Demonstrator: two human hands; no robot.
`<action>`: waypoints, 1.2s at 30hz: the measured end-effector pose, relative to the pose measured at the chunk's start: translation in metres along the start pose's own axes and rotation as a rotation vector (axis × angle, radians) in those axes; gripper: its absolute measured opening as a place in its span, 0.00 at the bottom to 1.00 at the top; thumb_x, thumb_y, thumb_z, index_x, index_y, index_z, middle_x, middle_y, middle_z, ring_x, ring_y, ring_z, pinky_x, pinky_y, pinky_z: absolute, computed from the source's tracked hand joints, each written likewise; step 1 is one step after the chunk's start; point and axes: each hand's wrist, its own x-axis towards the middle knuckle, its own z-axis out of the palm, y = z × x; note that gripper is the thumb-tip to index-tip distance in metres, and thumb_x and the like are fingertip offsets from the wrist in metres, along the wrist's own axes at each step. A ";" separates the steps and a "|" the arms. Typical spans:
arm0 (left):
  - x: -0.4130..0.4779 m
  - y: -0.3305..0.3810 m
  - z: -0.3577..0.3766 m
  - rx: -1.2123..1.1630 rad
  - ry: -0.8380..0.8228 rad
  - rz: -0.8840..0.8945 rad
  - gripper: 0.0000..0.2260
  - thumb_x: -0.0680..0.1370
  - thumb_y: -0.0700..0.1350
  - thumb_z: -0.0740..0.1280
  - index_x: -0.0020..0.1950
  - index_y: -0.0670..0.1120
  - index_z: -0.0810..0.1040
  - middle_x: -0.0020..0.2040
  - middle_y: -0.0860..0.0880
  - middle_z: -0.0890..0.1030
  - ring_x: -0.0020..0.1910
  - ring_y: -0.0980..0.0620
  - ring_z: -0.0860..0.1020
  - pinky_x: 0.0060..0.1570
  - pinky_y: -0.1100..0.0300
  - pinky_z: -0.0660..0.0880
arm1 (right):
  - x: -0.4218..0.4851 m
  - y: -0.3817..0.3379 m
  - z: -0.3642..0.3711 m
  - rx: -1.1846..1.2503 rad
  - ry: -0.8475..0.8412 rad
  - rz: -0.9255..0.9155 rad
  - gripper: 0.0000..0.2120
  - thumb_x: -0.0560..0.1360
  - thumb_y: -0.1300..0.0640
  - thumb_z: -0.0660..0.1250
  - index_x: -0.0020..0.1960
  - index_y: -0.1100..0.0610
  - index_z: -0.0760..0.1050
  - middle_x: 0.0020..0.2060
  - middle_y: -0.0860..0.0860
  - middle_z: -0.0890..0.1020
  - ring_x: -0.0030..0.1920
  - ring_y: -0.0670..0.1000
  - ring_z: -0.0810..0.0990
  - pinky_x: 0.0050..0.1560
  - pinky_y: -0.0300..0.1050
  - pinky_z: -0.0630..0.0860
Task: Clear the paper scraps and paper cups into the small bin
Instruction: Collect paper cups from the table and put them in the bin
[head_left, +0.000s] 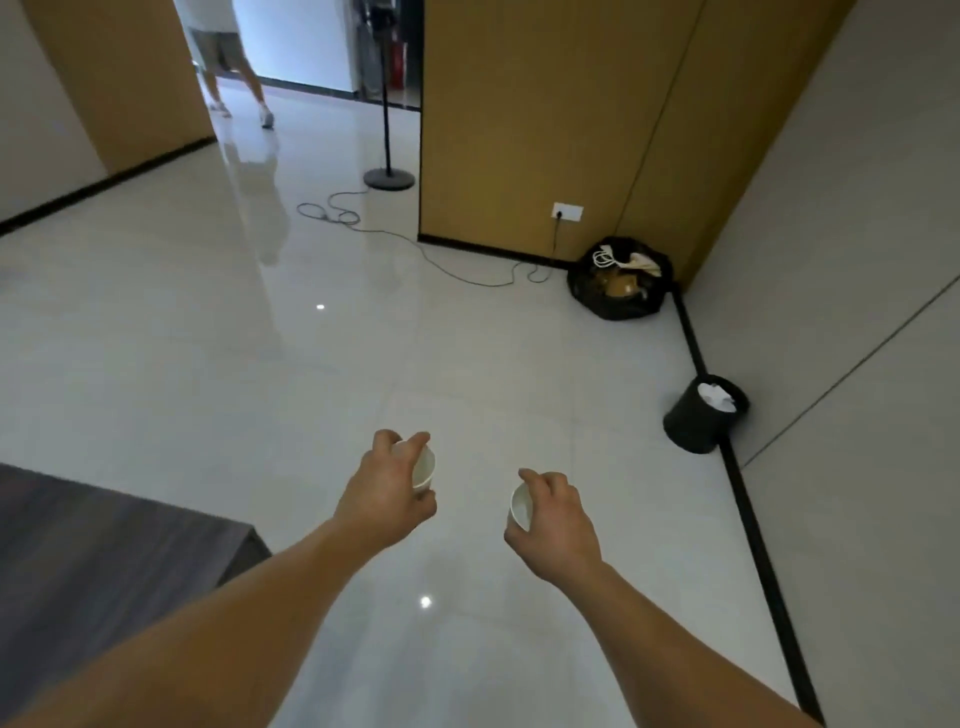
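No text, label, brand or number can be read anywhere; the small black bin (691, 423) at the right shows plain sides.

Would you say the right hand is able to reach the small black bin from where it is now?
Probably not yet: the right hand, holding a paper cup, hangs over bare floor well short of the small bin by the wall. Nothing stands between them, so stepping closer should do.
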 end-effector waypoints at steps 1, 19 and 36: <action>0.015 0.017 0.007 -0.005 -0.008 0.029 0.32 0.71 0.51 0.70 0.74 0.54 0.63 0.65 0.48 0.63 0.58 0.47 0.72 0.56 0.53 0.75 | 0.007 0.016 -0.012 0.009 0.024 0.035 0.33 0.74 0.46 0.65 0.76 0.48 0.57 0.68 0.49 0.63 0.67 0.52 0.64 0.61 0.47 0.71; 0.325 0.208 0.113 0.021 -0.282 0.521 0.30 0.73 0.53 0.67 0.73 0.55 0.61 0.66 0.50 0.62 0.60 0.47 0.71 0.56 0.54 0.74 | 0.185 0.182 -0.127 0.007 0.295 0.491 0.33 0.74 0.48 0.65 0.76 0.48 0.57 0.68 0.47 0.64 0.66 0.51 0.65 0.59 0.45 0.72; 0.520 0.461 0.276 0.139 -0.390 0.669 0.32 0.73 0.53 0.69 0.74 0.56 0.60 0.67 0.51 0.61 0.61 0.47 0.69 0.58 0.55 0.73 | 0.334 0.437 -0.235 0.080 0.353 0.630 0.33 0.73 0.48 0.65 0.76 0.49 0.58 0.67 0.49 0.65 0.66 0.52 0.66 0.61 0.45 0.70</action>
